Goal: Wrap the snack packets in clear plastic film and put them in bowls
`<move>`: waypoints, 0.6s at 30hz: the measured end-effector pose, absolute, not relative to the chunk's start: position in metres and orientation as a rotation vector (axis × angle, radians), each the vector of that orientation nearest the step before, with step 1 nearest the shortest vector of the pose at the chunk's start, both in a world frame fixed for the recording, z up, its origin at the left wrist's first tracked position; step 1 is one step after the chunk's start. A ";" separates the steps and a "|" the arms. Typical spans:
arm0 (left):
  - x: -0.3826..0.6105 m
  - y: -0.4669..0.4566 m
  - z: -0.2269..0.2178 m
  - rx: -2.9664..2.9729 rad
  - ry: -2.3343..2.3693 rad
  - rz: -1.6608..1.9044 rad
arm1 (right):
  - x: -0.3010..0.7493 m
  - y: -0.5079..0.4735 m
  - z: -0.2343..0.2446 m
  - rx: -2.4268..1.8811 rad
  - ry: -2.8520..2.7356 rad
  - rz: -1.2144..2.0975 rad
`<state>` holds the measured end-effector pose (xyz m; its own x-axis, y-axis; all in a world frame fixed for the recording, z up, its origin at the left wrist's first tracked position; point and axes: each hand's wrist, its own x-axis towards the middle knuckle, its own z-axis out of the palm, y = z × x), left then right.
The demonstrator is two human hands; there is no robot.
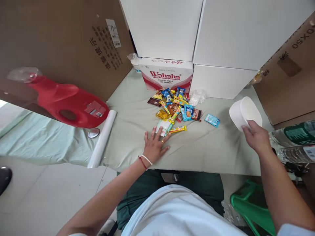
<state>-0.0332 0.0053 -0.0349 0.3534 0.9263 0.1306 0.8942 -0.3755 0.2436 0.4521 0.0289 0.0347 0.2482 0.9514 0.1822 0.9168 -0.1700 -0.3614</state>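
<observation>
My left hand (157,144) lies on the green cloth with its fingers spread. Its fingertips reach the lower edge of a white and pale green packet (164,126), beside a yellow wrapped snack stick (178,129). Above them is a loose pile of small wrapped snacks (173,108) in yellow, blue, brown and red. A light blue packet (212,120) rests apart, to the right of the pile. On the right, my right hand (256,136) grips the rim of a white tub (240,113). The tub is tilted, and I see only part of its inside.
Behind the pile stand a Wahaha water carton (167,75) and stacked white boxes (214,82). At left are a red detergent bottle (73,101), a white roll (102,139) and a round metallic disc (94,132). Water bottles (295,134) lie at right, above a green stool (251,200).
</observation>
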 end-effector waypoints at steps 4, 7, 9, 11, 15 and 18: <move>-0.013 0.036 -0.044 2.518 1.668 0.318 | 0.450 0.068 0.011 -2.250 -1.832 -0.072; 0.009 0.054 -0.044 2.475 1.716 0.327 | 0.416 0.074 -0.010 -2.019 -1.889 -0.203; 0.018 0.067 -0.044 2.407 1.765 0.310 | 0.386 0.076 -0.028 -1.886 -1.965 -0.076; 0.024 0.083 -0.045 2.328 1.819 0.296 | 0.354 0.086 -0.047 -1.884 -1.946 0.120; 0.035 0.118 -0.043 2.195 1.904 0.277 | 0.291 0.134 -0.074 -1.966 -1.806 0.318; 0.040 0.130 -0.035 2.110 1.893 0.260 | 0.255 0.177 -0.072 -1.810 -1.959 0.403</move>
